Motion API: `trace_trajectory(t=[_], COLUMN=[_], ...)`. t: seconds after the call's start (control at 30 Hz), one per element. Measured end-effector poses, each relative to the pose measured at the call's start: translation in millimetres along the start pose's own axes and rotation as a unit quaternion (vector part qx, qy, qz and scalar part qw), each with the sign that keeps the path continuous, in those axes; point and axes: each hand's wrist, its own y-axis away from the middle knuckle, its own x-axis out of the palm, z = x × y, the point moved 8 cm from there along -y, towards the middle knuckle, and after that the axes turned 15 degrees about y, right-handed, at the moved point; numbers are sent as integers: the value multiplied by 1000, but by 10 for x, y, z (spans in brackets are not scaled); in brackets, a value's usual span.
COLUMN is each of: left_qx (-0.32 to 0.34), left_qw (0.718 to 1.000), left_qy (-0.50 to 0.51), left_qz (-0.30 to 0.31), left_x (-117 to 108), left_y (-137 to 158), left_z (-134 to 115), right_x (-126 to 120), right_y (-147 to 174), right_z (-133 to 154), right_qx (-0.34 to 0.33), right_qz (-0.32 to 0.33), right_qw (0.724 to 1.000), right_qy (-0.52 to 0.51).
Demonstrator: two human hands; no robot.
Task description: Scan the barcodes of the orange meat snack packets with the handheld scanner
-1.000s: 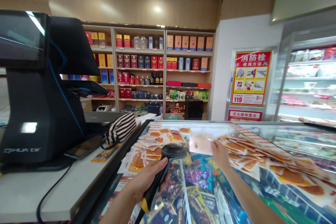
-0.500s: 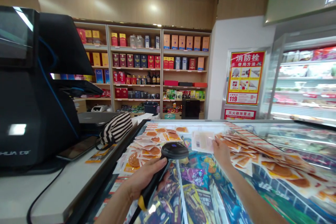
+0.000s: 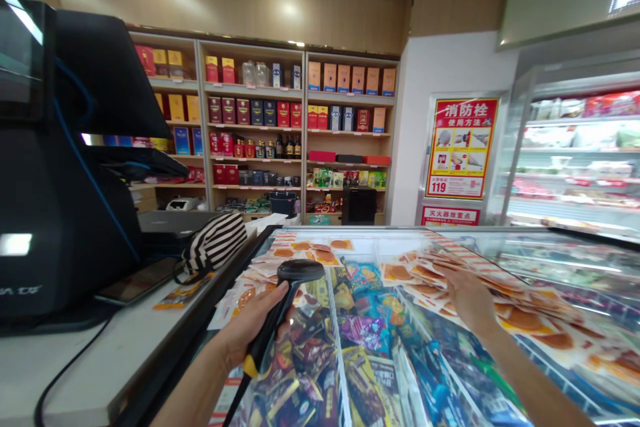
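My left hand point(image 3: 260, 320) is wrapped round the handle of a black barcode scanner point(image 3: 300, 271) with a yellow trim. Its head is raised over the glass top of a freezer, and its cord trails downward. My right hand point(image 3: 469, 297) is at the right-hand pile of flat packets point(image 3: 525, 317), which show round orange-brown pieces on white and orange wrapping. Its fingertips reach among the packets there, and I cannot make out whether they grip one. A looser spread of similar packets point(image 3: 285, 252) lies on the left of the glass, beyond the scanner.
Under the glass lie colourful frozen packs point(image 3: 367, 333), split by white wire dividers. A counter point(image 3: 65, 373) on the left carries a black till point(image 3: 65, 213), a phone point(image 3: 135, 280) and a striped pouch point(image 3: 217, 243). Boxed goods fill shelves point(image 3: 255, 87) behind; a lit fridge point(image 3: 575, 153) stands right.
My right hand has moved right to the pile, and the white, barcoded back of the packet it held is no longer seen. The scanner has shifted left in view.
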Motion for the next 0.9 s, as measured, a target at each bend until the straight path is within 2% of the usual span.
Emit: trace_trajectory(t=[0.07,0.2,0.27,0.37,0.47,0.53,0.63,0.73,0.8,0.9], left_qx=[0,3,3,-3,-5,3,-3,1,4,4], left_qw=[1000,999,999,998,996,996,995,991,988,986], left_qy=[6,10,21,32,35,38,38,43,45,34], left_qz=[-8,-38,-41,-54,-78,-85,-92,-126,-148,-160], left_x=[-82,-206,-205,-217,-310,-393,-505,-602,-641,-663], left_y=[-6,19,31,24,-17,-51,-82,-73,-61,-67], left_z=[-19,-67,-87,-97,-84,-72,-30,-26,-36,-41], right_x=[164,409,389,233,188,301,704,1079,1321,1647], right_y=[71,141,126,16,-219,-439,-770,-1079,-1251,-1422], right_z=[-48,-259,-316,-218,136,494,1137,1725,2017,2301], right_qx=[8,72,102,129,124,109,99,87,82,84], right_qz=[44,114,106,47,16,40,168,240,273,319], right_qw=[999,989,987,990,992,986,954,931,922,908], right_qy=[32,57,58,44,-35,-115,-229,-260,-263,-257])
